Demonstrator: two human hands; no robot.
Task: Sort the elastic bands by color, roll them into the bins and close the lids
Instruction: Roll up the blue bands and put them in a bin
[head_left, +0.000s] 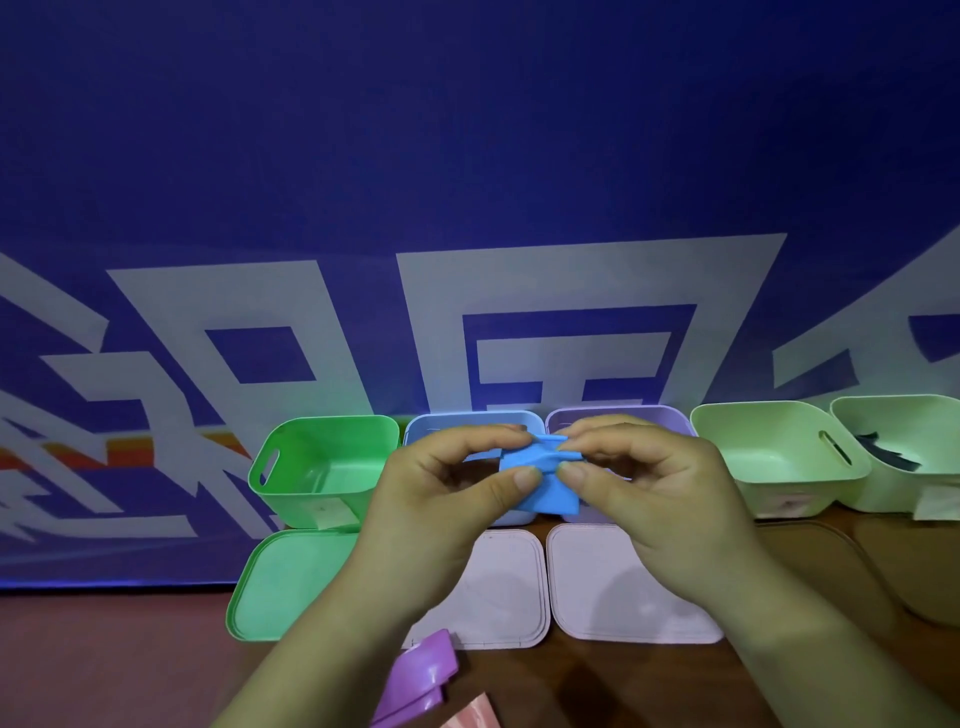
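A blue elastic band (540, 475) hangs folded in the air above the bins. My left hand (447, 493) pinches its left side and my right hand (649, 483) pinches its right side, thumbs nearly meeting. Behind the hands stand a blue bin (447, 423) and a purple bin (665, 418), both partly hidden. A green bin (322, 467) is open at the left. A purple band (421, 675) and a pink band (472, 714) lie on the table near the bottom edge.
Two pale green bins (779, 457) (909, 447) stand at the right; the far one holds dark bands (883, 452). A green lid (280, 582) and two pale lids (498, 587) (618, 582) lie flat before the bins. A blue banner (467, 208) hangs behind.
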